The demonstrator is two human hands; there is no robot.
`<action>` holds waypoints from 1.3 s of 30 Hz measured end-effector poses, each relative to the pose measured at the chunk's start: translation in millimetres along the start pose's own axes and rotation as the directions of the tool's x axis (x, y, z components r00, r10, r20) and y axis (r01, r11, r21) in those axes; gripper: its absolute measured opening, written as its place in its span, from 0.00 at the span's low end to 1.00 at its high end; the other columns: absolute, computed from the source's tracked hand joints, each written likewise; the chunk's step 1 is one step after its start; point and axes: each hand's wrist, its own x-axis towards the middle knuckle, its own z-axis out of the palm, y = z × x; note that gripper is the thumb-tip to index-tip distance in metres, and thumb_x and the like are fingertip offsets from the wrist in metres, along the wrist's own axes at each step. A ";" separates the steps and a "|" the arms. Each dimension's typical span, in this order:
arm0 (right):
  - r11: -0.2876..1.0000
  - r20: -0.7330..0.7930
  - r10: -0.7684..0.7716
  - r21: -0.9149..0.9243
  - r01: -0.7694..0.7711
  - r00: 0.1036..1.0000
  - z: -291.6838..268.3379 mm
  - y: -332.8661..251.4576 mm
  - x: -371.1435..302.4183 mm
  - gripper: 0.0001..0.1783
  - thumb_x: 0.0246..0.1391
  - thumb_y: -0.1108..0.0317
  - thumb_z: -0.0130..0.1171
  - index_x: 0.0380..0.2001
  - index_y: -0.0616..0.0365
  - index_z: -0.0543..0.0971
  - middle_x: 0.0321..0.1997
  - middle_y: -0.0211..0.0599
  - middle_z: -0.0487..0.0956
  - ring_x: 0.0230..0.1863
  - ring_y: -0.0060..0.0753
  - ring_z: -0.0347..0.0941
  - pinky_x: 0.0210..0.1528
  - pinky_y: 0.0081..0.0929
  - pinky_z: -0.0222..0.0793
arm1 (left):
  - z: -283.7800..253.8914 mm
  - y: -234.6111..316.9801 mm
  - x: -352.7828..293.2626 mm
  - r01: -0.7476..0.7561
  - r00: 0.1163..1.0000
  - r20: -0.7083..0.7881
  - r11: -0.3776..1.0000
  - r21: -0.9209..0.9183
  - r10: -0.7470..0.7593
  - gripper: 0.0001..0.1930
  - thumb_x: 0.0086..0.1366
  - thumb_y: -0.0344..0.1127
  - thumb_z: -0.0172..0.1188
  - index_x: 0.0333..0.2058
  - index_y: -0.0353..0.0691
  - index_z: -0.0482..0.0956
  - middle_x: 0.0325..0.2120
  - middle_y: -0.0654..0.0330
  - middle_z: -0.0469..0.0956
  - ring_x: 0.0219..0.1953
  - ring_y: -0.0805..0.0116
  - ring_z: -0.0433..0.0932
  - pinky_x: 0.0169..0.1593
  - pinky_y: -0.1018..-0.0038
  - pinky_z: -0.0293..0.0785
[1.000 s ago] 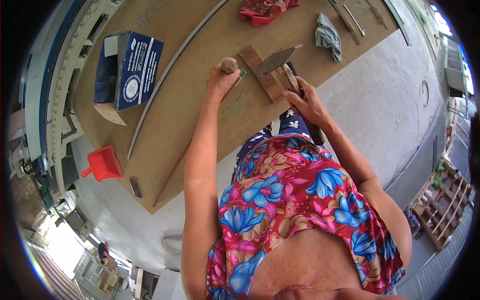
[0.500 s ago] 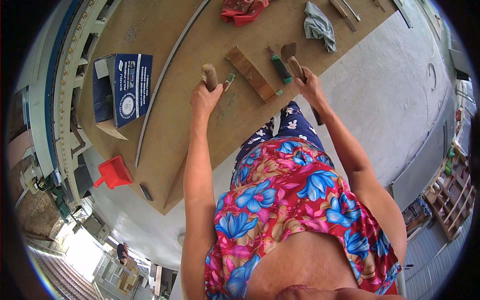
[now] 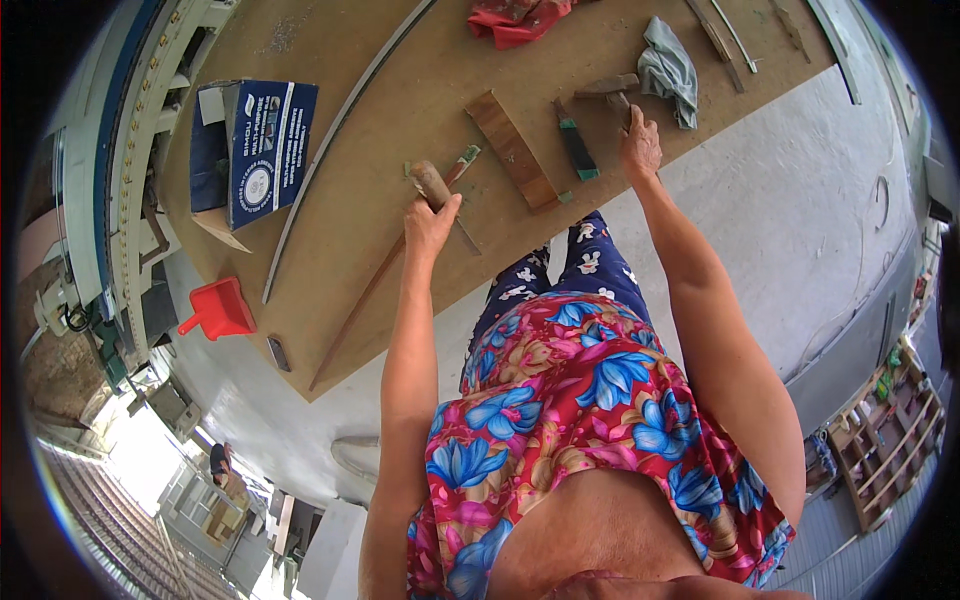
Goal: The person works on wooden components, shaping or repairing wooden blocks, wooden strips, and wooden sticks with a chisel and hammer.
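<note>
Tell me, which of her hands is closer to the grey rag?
Right. The right hand grips a hammer just beside the grey rag; the left hand is far across the board, holding a wooden-handled tool.

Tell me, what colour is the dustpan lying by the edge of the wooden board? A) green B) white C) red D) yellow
C: the dustpan is bright red, lying past the board's left edge, far from both the left hand and the right hand.
</note>
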 end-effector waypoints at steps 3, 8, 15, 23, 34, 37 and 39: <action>1.000 -0.013 0.016 0.000 -0.016 1.000 7.2 11.9 4.3 0.30 0.53 0.64 0.61 0.59 0.39 0.65 0.47 0.47 0.70 0.51 0.55 0.70 0.47 0.49 0.71 | 7.2 12.7 -4.0 0.044 0.996 0.077 0.998 0.046 -0.048 0.25 0.54 0.51 0.66 0.29 0.27 0.78 0.26 0.39 0.80 0.34 0.43 0.81 0.39 0.56 0.74; 0.994 -0.097 -0.105 -0.023 0.103 0.990 2.4 3.2 -14.1 0.30 0.53 0.61 0.63 0.59 0.44 0.68 0.52 0.51 0.71 0.53 0.54 0.69 0.51 0.46 0.70 | 29.8 -0.2 -13.7 -0.144 0.988 0.085 0.968 0.205 0.129 0.33 0.57 0.51 0.63 0.51 0.28 0.69 0.40 0.35 0.77 0.44 0.39 0.77 0.47 0.52 0.73; 0.495 0.394 -0.384 0.851 -0.174 0.835 -9.4 -109.8 -107.8 0.24 0.55 0.59 0.61 0.49 0.64 0.72 0.38 0.40 0.78 0.41 0.37 0.75 0.45 0.29 0.70 | 63.1 26.3 -18.6 -0.184 0.908 0.403 0.973 0.140 0.114 0.25 0.56 0.48 0.64 0.40 0.28 0.75 0.42 0.36 0.77 0.43 0.40 0.78 0.45 0.53 0.74; -0.055 0.012 -0.089 0.998 -0.017 0.996 -60.9 -154.3 -59.7 0.07 0.57 0.68 0.55 0.30 0.59 0.70 0.21 0.32 0.72 0.21 0.24 0.72 0.21 0.22 0.66 | 46.1 -1.1 -8.6 -0.338 0.940 -0.002 0.929 0.151 0.342 0.29 0.54 0.45 0.68 0.52 0.39 0.72 0.47 0.49 0.77 0.53 0.53 0.74 0.55 0.59 0.69; -0.155 -0.206 -0.081 0.969 0.192 0.975 -96.6 -168.2 -40.2 0.10 0.56 0.72 0.56 0.22 0.61 0.70 0.18 0.34 0.71 0.18 0.24 0.67 0.19 0.26 0.65 | 98.0 -53.1 21.8 -0.161 0.984 -0.013 0.921 0.356 0.177 0.20 0.61 0.43 0.64 0.51 0.51 0.75 0.45 0.57 0.73 0.51 0.54 0.72 0.54 0.53 0.68; -0.116 -0.257 -0.155 0.964 0.240 0.954 -92.0 -173.7 -42.2 0.11 0.56 0.71 0.56 0.22 0.62 0.70 0.17 0.33 0.71 0.17 0.23 0.67 0.19 0.25 0.65 | 107.0 -45.5 14.6 -0.153 0.978 -0.068 0.904 0.399 0.195 0.17 0.61 0.42 0.63 0.49 0.53 0.76 0.41 0.59 0.73 0.49 0.55 0.73 0.51 0.54 0.69; -0.104 -0.247 -0.151 0.967 0.233 0.957 -89.9 -177.0 -42.9 0.11 0.56 0.72 0.55 0.21 0.62 0.70 0.16 0.32 0.71 0.16 0.21 0.66 0.19 0.24 0.66 | 108.3 -39.3 12.8 -0.162 0.977 -0.067 0.909 0.384 0.202 0.17 0.61 0.42 0.63 0.49 0.53 0.77 0.41 0.60 0.73 0.49 0.56 0.73 0.50 0.54 0.69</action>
